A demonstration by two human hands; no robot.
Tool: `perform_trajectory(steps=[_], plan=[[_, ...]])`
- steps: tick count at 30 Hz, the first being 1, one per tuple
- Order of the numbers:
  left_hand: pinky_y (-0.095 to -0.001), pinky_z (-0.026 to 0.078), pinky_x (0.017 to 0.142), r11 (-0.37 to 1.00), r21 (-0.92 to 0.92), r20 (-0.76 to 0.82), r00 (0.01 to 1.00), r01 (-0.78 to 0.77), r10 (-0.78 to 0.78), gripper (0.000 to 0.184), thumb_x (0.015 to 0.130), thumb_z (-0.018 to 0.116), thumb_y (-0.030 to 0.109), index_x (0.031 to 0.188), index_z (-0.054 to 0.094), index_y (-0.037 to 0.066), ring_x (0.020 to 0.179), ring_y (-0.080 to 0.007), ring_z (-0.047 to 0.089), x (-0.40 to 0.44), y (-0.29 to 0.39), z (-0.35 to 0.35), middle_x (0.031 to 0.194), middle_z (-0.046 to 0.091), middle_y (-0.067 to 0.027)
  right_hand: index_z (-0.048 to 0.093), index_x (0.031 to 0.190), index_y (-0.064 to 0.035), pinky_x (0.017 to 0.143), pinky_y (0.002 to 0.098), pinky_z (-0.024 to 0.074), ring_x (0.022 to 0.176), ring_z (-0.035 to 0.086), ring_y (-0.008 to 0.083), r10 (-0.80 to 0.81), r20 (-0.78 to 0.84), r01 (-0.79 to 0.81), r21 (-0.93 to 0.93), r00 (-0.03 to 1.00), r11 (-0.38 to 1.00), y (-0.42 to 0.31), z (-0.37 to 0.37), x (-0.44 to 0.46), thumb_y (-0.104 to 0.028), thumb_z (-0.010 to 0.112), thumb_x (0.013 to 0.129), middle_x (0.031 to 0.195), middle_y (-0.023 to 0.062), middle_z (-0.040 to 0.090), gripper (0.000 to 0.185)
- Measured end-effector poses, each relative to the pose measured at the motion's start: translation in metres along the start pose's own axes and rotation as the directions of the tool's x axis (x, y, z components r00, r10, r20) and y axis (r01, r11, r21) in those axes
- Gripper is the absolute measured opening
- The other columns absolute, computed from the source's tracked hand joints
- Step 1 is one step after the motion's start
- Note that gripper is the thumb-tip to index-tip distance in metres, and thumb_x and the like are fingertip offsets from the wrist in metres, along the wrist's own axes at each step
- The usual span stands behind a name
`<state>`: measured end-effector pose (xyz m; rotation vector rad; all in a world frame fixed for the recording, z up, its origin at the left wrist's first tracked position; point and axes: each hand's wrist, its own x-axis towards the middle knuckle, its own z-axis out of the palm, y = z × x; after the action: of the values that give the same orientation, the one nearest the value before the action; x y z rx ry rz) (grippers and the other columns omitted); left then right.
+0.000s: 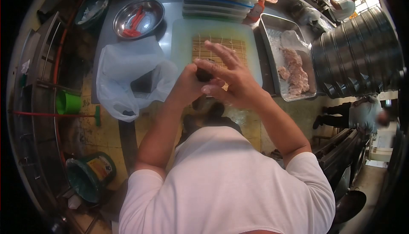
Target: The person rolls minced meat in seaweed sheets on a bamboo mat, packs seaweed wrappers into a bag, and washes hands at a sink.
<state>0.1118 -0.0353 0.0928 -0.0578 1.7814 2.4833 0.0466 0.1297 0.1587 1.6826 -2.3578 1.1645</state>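
Above the bamboo rolling mat (238, 51), my left hand (186, 86) is closed around a dark roll (204, 74) that looks seaweed-wrapped. Only its near end shows, between the two hands. My right hand (233, 75) is at the roll's right side with its fingers stretched and spread. Its index finger and thumb lie close to the roll; whether they press on it I cannot tell. The mat lies on a pale cutting board (182, 36) on the steel table.
Left of the board are a steel bowl (120, 21) with red sticks (137, 19) and a white plastic bag (123, 70). Stacked lidded containers (217, 2) stand behind. Rightward are a metal tray (270, 31) with pale minced meat (296, 74) and large steel steamers (355, 55). Two other people are farther right.
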Motion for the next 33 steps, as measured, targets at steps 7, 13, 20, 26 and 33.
perform_trajectory(steps=[7, 13, 20, 26, 33], plan=[[-0.0279, 0.053, 0.069, 0.999, 0.001, -0.092, 0.995, -0.034, 0.034, 0.016, 0.08, 0.08, 0.011, 0.088, 0.07, 0.002, 0.074, -0.0096, 0.064, 0.007, 0.005, 0.008, 0.082, 0.07, -0.0015, 0.051, 0.147, -0.0126, 0.114, 0.0533, 0.0357, 0.14, 0.04, 0.0453, -0.009, 0.086, 0.014, -0.047, 0.996, 0.999, 0.016, -0.008, -0.003, -0.042, 0.074, 0.088, 0.151, 0.023, 0.045, 0.07], [-0.0281, 0.052, 0.069, 0.98, 0.2, -0.125, 0.991, -0.021, 0.047, 0.018, 0.08, 0.081, 0.013, 0.087, 0.068, 0.002, 0.072, -0.0099, 0.062, 0.022, 0.0, 0.013, 0.079, 0.068, -0.001, 0.051, 0.146, -0.0095, 0.114, 0.0458, 0.0383, 0.14, 0.045, 0.0396, 0.008, 0.127, -0.003, -0.039, 0.992, 0.999, 0.036, -0.021, -0.002, -0.033, 0.079, 0.086, 0.151, 0.0193, 0.047, 0.07], [-0.0324, 0.051, 0.074, 0.953, -0.28, -0.356, 0.934, -0.119, 0.012, 0.021, 0.088, 0.08, 0.016, 0.097, 0.065, 0.005, 0.082, -0.0184, 0.063, 0.065, -0.027, 0.021, 0.088, 0.065, -0.0068, 0.036, 0.146, 0.0055, 0.109, 0.045, 0.043, 0.131, 0.054, 0.0363, 0.28, 0.421, -0.492, 0.572, 0.863, 0.656, 0.115, 0.008, -0.022, -0.035, 0.083, 0.085, 0.138, 0.0278, 0.054, 0.087], [-0.0385, 0.05, 0.094, 0.826, -0.556, -0.46, 0.861, -0.089, -0.217, 0.027, 0.09, 0.077, 0.017, 0.109, 0.063, 0.004, 0.099, -0.0238, 0.063, 0.084, -0.084, 0.013, 0.104, 0.065, -0.0089, 0.058, 0.129, -0.0024, 0.079, 0.042, 0.0541, 0.092, 0.068, 0.0325, 0.437, 0.514, -0.516, 0.014, 0.738, 0.856, 0.182, 0.022, -0.02, -0.018, 0.082, 0.075, 0.119, 0.0203, 0.065, 0.061], [-0.0432, 0.049, 0.102, 0.915, -0.291, -0.403, 0.831, 0.28, -0.383, 0.041, 0.094, 0.071, 0.021, 0.125, 0.057, -0.002, 0.108, -0.027, 0.063, 0.056, -0.091, 0.021, 0.114, 0.065, -0.016, 0.062, 0.126, -0.0015, 0.103, 0.0466, 0.0461, 0.122, 0.056, 0.041, 0.39, 0.423, -0.277, -0.304, 0.818, 0.911, 0.208, 0.009, -0.024, -0.016, 0.076, 0.075, 0.123, 0.0226, 0.063, 0.054]])
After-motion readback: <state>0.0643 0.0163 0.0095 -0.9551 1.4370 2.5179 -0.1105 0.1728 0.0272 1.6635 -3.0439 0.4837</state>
